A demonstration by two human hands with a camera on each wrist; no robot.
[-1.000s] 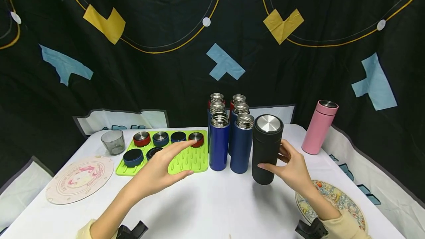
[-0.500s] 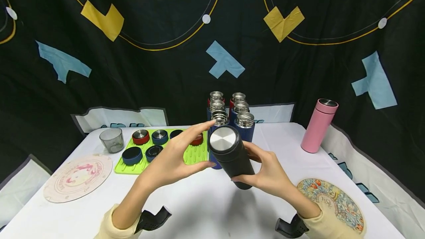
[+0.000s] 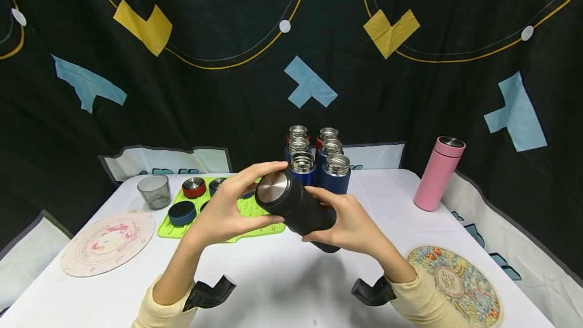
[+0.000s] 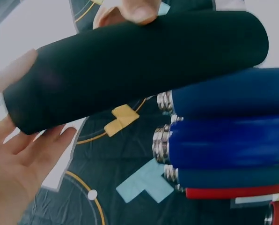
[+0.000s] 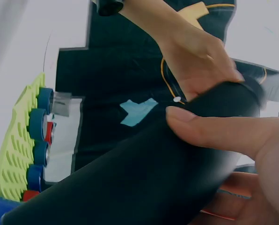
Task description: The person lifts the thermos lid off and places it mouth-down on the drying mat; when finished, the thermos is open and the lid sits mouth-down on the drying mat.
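Observation:
A black thermos bottle point(image 3: 309, 211) is held tilted above the white table, its silver-topped lid point(image 3: 272, 187) towards the left. My right hand point(image 3: 348, 221) grips the body, thumb on the near side. Around the lid end, my left hand point(image 3: 223, 216) curls thumb and fingers; in the left wrist view its thumb touches the black bottle point(image 4: 144, 65). Behind stand several lidless bottles, among them a blue one point(image 3: 335, 181). On a green drying mat point(image 3: 249, 208) lie several lids, including a red one point(image 3: 194, 188) and a dark blue one point(image 3: 182, 213). The left hand hides others.
A pink bottle point(image 3: 438, 176) with its lid on stands at the right. At the left are a grey glass point(image 3: 155, 192) and a round pink placemat point(image 3: 109, 244). A floral round placemat point(image 3: 455, 280) lies front right. A black curtain point(image 3: 218, 115) hangs behind.
The right hand has carried the black bottle from beside the other bottles leftwards and tipped it over to the left. My left hand, apart from it before, now holds its lid end.

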